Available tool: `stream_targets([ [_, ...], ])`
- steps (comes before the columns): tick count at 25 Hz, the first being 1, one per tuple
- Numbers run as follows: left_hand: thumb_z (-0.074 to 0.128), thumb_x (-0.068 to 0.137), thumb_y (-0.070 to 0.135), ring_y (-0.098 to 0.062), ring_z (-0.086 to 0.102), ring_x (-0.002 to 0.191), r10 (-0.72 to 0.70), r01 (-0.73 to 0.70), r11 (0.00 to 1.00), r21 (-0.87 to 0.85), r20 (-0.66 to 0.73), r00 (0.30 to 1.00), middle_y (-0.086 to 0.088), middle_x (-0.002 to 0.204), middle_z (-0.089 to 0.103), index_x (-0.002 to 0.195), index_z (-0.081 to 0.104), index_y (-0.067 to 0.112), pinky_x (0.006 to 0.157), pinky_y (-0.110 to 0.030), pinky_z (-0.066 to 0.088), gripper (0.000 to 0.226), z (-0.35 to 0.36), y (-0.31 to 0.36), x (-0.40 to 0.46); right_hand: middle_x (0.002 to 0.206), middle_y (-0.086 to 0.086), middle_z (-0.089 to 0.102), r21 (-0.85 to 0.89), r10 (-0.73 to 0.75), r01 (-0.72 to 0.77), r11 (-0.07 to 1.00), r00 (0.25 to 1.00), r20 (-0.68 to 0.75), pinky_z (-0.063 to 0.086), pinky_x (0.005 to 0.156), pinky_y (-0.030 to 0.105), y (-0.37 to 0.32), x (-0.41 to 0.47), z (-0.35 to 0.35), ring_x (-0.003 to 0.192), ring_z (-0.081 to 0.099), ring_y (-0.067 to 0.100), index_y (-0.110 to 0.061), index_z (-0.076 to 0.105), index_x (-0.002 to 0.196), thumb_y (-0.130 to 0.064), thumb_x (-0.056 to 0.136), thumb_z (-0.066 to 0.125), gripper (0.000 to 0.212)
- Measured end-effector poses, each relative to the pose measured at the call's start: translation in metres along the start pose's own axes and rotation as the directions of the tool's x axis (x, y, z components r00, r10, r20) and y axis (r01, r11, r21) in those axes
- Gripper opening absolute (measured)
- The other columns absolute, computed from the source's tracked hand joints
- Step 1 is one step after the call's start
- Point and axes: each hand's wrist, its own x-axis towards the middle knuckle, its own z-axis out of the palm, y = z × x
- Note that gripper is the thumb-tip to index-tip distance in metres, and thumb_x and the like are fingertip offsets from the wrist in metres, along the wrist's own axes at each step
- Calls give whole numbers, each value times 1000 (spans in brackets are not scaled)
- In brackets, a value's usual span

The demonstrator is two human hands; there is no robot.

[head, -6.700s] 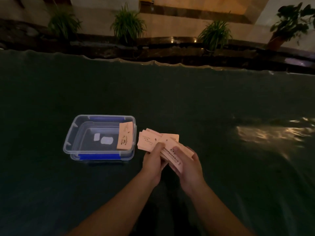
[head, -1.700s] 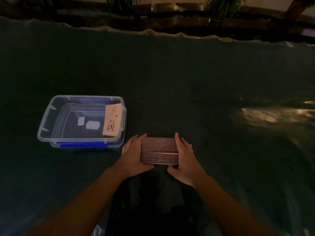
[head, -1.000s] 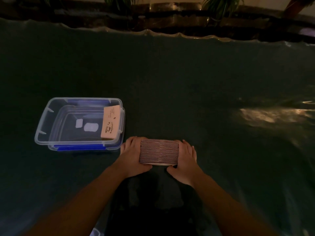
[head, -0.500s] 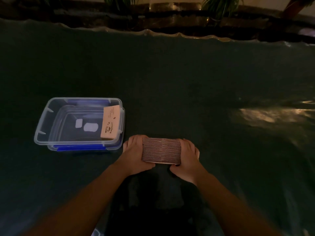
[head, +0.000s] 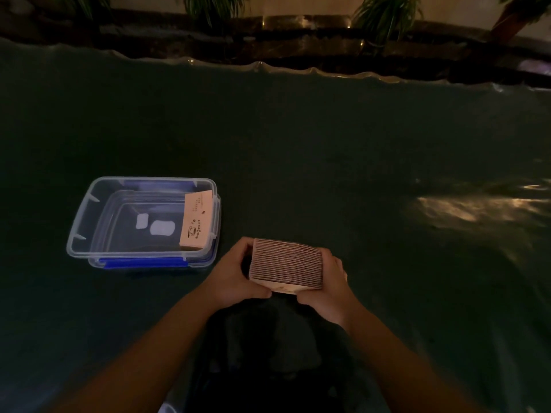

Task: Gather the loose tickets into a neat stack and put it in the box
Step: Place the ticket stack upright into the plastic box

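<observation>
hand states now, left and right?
Left hand: closed on the ticket stack, gripping its left end.
Right hand: closed on the same stack's right end.

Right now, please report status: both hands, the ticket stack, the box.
Left hand and right hand clamp ticket stack, squared, on edge. Box open, one bundle inside. Path to box clear.
</observation>
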Motion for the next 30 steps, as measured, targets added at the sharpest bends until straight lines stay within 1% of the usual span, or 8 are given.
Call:
stream_targets([
  [2, 96, 59, 21, 0, 63, 119, 13, -3, 975, -221, 41, 999, 21, 127, 66, 121, 55, 51, 87, -23, 58, 80, -9, 9, -7, 129, -1, 65, 259, 19, -34, 965, 998, 61, 58, 90, 39, -14, -6, -2, 122, 62, 18, -36, 55, 125, -18, 47, 83, 85],
  [4, 93, 61, 13, -16, 66, 122, 20, 7, 875, -484, 49, 999, 8, 126, 70, 124, 59, 46, 88, -31, 61, 79, -12, 15, -13, 122, -3, 76, 473, 50, -128, 872, 984, 174, 58, 88, 33, -32, -14, -1, 114, 71, 12, -31, 60, 126, -12, 45, 84, 87],
  [8, 85, 61, 7, -31, 69, 117, -69, 29, 601, -799, -17, 997, -10, 118, 75, 138, 54, 26, 84, -40, 62, 85, -8, 27, -23, 119, -9, 80, 570, 98, -267, 777, 946, 309, 55, 92, 36, -69, -25, 16, 119, 69, 18, -31, 61, 133, -11, 52, 84, 87],
  [11, 75, 67, 10, -33, 70, 117, -156, -14, 598, -802, -134, 979, -13, 120, 73, 138, 52, 19, 80, -42, 63, 76, -33, 39, -29, 119, -15, 79, 537, 82, -288, 793, 924, 374, 60, 87, 30, -100, -26, 27, 113, 72, 9, -34, 58, 139, -19, 57, 94, 91],
  [16, 65, 88, 5, -35, 68, 118, -189, 9, 708, -706, -177, 966, -16, 124, 70, 135, 57, 16, 92, -50, 56, 49, -107, 48, -45, 150, -15, 55, 440, -3, -119, 890, 964, 266, 54, 82, 25, -173, -13, 42, 118, 64, 5, -54, 30, 157, -66, 48, 95, 127],
  [21, 69, 83, 21, -35, 69, 115, -246, 63, 722, -689, -170, 954, -17, 124, 72, 135, 58, 15, 100, -56, 53, 54, -170, 40, -52, 116, -15, 76, 343, -12, -81, 936, 965, 260, 63, 60, 21, -232, 29, 91, 95, 78, 3, -59, 51, 127, -42, 85, 81, 54],
  [26, 68, 91, 19, -26, 76, 103, -277, 138, 744, -654, -114, 954, -9, 110, 79, 130, 62, 18, 83, -43, 59, 40, -228, 3, -38, 110, -10, 76, 377, 115, -226, 898, 949, 293, 65, 60, 28, -261, 62, 149, 94, 77, 10, -50, 49, 139, -44, 87, 76, 59],
  [30, 70, 91, 27, -26, 78, 99, -370, 223, 761, -609, -125, 920, -7, 106, 80, 128, 63, 24, 91, -52, 60, 38, -238, -29, -23, 102, -11, 71, 283, 221, -308, 908, 928, 301, 59, 57, 28, -269, 84, 188, 88, 72, 11, -44, 43, 148, -52, 92, 68, 61],
])
